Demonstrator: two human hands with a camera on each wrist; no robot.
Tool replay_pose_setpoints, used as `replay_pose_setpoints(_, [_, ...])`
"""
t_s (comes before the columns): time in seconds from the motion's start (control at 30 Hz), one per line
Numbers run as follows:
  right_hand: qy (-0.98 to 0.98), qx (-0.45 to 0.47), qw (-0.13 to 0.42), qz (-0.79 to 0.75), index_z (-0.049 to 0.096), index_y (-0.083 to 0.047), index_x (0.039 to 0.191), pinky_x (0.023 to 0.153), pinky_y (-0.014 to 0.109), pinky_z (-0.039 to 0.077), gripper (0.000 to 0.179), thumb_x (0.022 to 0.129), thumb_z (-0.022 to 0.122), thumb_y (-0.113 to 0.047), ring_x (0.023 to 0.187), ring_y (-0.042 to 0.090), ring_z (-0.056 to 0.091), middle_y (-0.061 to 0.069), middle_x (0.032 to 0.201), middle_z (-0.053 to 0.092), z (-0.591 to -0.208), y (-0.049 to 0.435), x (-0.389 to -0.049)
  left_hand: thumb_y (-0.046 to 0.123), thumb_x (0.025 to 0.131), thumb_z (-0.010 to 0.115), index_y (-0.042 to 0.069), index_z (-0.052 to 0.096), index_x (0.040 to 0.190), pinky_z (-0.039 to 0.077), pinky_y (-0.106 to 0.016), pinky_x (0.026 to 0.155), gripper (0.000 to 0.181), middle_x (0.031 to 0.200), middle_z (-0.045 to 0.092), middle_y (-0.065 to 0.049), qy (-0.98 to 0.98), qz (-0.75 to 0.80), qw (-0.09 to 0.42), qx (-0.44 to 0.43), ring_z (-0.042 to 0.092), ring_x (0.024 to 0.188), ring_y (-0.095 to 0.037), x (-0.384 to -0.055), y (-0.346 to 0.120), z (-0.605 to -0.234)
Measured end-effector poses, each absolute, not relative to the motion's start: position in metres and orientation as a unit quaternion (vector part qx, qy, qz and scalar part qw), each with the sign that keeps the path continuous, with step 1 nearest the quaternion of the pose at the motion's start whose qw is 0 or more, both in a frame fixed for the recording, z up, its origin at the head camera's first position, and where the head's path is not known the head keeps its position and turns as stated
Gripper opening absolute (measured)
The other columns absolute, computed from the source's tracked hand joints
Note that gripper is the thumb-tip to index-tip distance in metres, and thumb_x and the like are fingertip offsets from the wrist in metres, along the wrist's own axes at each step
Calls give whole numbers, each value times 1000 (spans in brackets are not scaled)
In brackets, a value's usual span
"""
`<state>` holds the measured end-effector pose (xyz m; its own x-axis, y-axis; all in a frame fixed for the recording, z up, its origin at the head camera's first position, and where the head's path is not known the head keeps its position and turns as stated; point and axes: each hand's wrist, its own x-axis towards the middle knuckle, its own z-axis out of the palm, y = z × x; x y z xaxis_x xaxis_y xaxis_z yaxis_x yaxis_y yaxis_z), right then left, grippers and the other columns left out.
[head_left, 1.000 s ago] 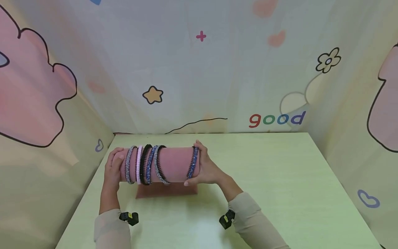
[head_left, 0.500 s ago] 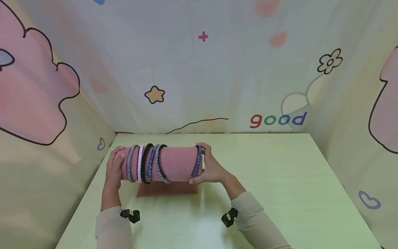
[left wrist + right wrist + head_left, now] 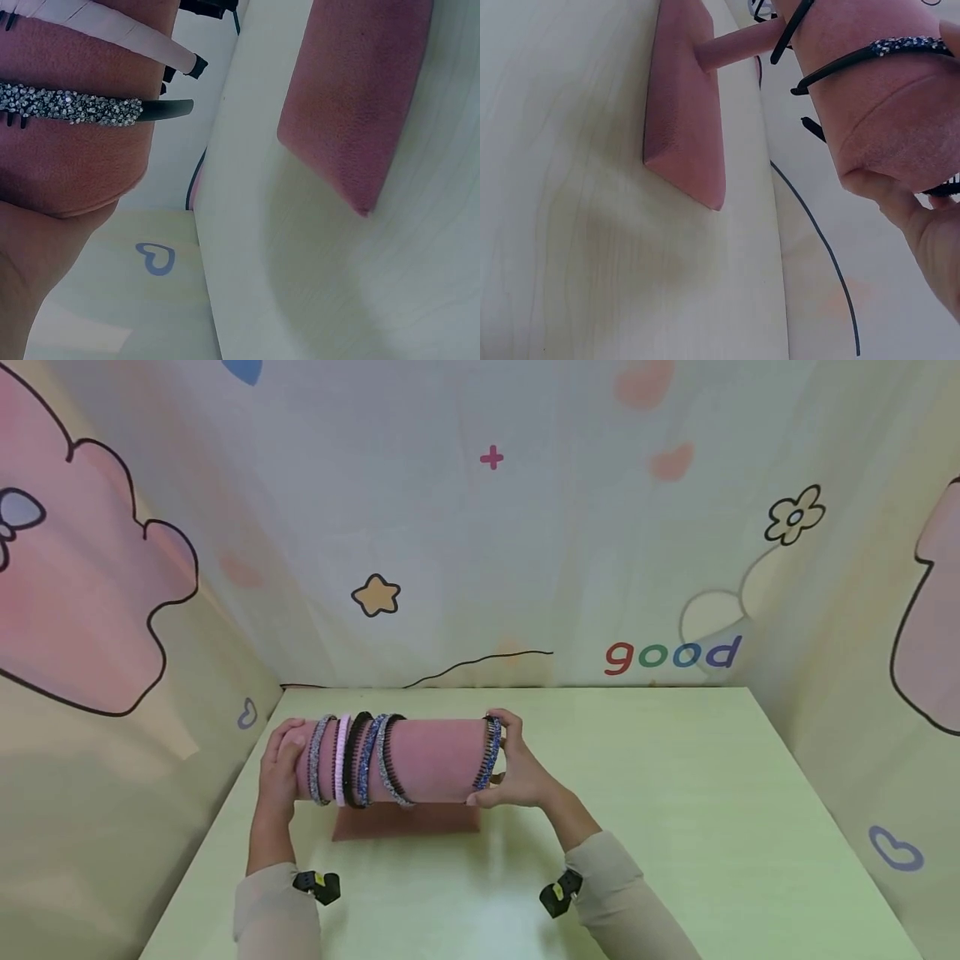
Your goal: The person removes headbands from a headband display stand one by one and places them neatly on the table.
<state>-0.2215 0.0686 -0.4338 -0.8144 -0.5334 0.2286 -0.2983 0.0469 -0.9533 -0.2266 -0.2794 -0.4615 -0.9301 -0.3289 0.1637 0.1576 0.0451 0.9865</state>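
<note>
A pink velvet headband stand has a thick horizontal roll (image 3: 442, 762) on a short post (image 3: 742, 45) over a flat base (image 3: 405, 823). My left hand (image 3: 279, 772) grips the roll's left end, thumb in front. A blue glittery headband (image 3: 489, 756) sits right at the roll's right end, and my right hand (image 3: 525, 777) pinches it, fingers at the top and thumb at the bottom. Several other headbands circle the roll's left half, including a grey sparkly one (image 3: 90, 105), a pale pink one (image 3: 341, 762) and a black one (image 3: 356, 762).
The stand's base rests on a pale wood-grain table (image 3: 675, 843). Behind and at both sides hang printed curtains (image 3: 480, 543). Each sleeve carries a small black wrist camera (image 3: 318, 887).
My right hand has slid the blue headband rightward along the roll to its end. My left hand keeps its grip on the left end; the other headbands stay in place.
</note>
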Motion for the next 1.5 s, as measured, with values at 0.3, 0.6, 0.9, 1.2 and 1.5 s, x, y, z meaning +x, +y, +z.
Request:
replay_pose_setpoints(0.3, [677, -285, 87, -673, 0, -19, 129, 68, 43, 44, 105, 57, 72, 7, 121, 31, 22, 9, 135, 1, -442, 75, -219, 24, 88, 46, 14, 48, 115, 34, -31, 70, 29, 111, 46, 0, -700, -688, 182, 57, 43, 89, -19, -227, -280, -464])
replay_pose_setpoints(0.6, [668, -233, 90, -701, -2, -24, 130, 68, 41, 45, 107, 59, 70, 8, 123, 32, 16, 9, 137, -5, -454, 83, -212, 26, 88, 44, 14, 46, 117, 32, -31, 71, 31, 111, 45, 0, -704, -686, 176, 53, 41, 91, -19, -225, -280, -463])
replay_pose_setpoints(0.9, [740, -231, 12, -632, 2, -20, 133, 84, 53, 30, 105, 60, 76, -6, 121, 36, 16, 13, 137, 6, -452, 91, -204, 23, 89, 44, 12, 45, 117, 32, -31, 73, 31, 111, 45, 0, -695, -695, 179, 38, 41, 91, -19, -227, -280, -461])
replay_pose_setpoints(1.2, [783, -171, -53, -596, 5, -18, 138, 87, 57, 21, 98, 67, 72, -15, 123, 32, 14, 13, 135, 11, -447, 107, -196, 21, 89, 42, 13, 43, 119, 34, -32, 70, 32, 113, 43, 1, -700, -693, 158, 66, 42, 89, -18, -227, -275, -465])
replay_pose_setpoints(1.5, [783, -142, -89, -599, 4, -29, 137, 85, 55, 27, 99, 67, 73, -22, 120, 31, 19, 11, 134, 9, -467, 108, -200, 22, 88, 45, 13, 46, 116, 32, -32, 73, 30, 112, 44, 0, -705, -684, 178, 48, 41, 92, -20, -224, -278, -463])
